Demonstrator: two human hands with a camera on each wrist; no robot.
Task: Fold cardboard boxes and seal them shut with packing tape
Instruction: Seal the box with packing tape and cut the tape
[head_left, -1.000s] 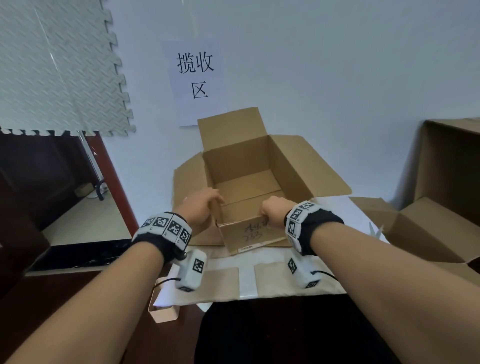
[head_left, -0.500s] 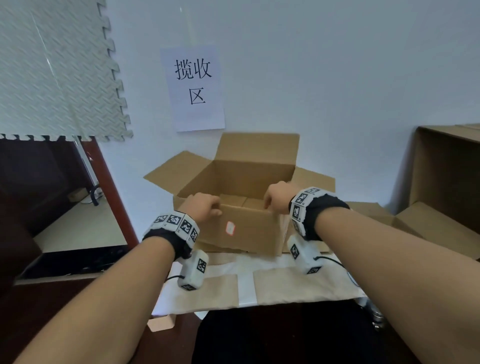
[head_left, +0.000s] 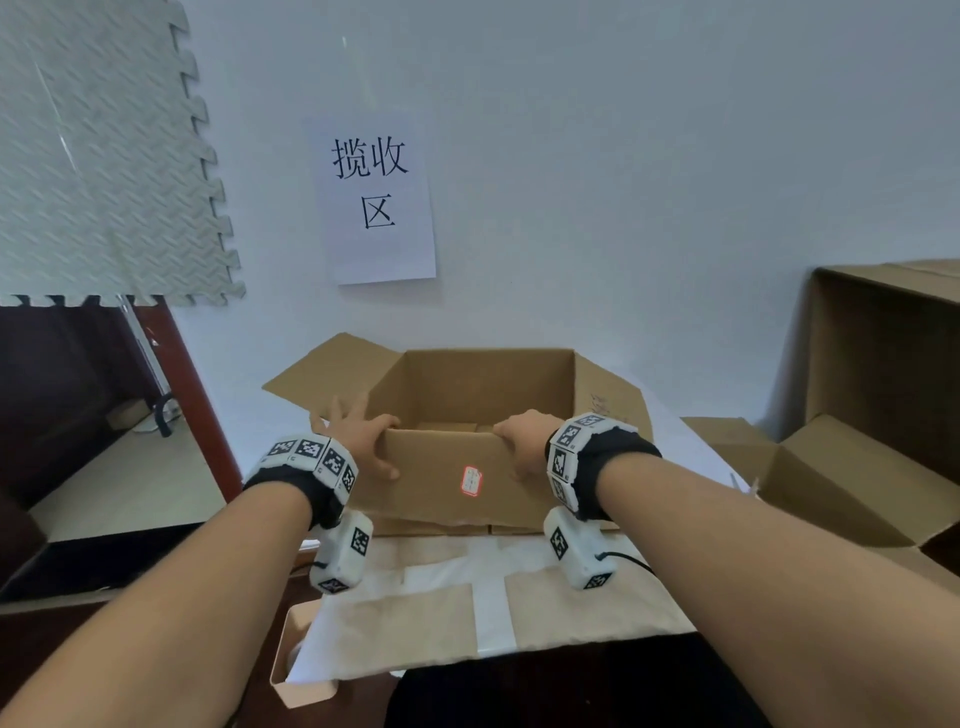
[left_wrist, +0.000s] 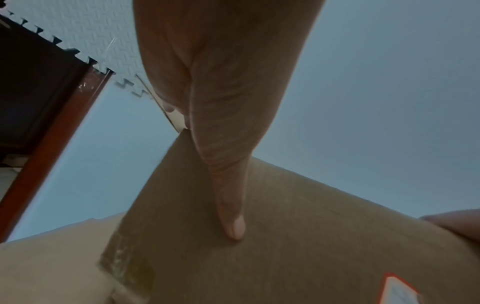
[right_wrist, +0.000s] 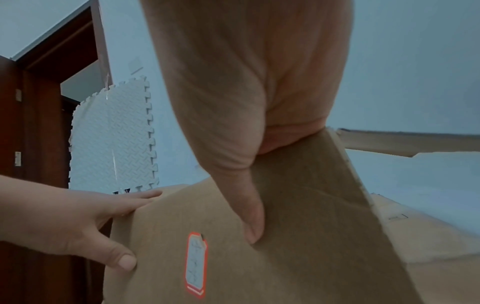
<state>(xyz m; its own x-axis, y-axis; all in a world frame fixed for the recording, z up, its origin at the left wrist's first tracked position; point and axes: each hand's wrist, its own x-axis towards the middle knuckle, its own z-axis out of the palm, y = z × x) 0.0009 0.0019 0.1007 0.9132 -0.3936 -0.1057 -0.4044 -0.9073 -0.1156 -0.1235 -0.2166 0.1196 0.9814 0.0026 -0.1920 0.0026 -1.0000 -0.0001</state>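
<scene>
Against a pale wall, on the paper-covered bench (head_left: 488, 613), the open cardboard box (head_left: 441, 483) sits with left hand (head_left: 363, 447) and right hand (head_left: 524, 447) each pinching its near flap; fold it evenly, keeping both grips level.

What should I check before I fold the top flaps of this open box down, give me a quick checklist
1. Cardboard box upright, opening up: ok.
2. Left hand holds the near wall's left corner, thumb on the outer face: ok.
3. Right hand grips the near wall's right end, thumb on the outer face: ok.
4. Left flap and right flap splayed outward, free to fold: ok.
5. Bottom seam taped: cannot tell, only the inner bottom flaps show.
6. Packing tape within reach: cannot tell, none in view.
</scene>
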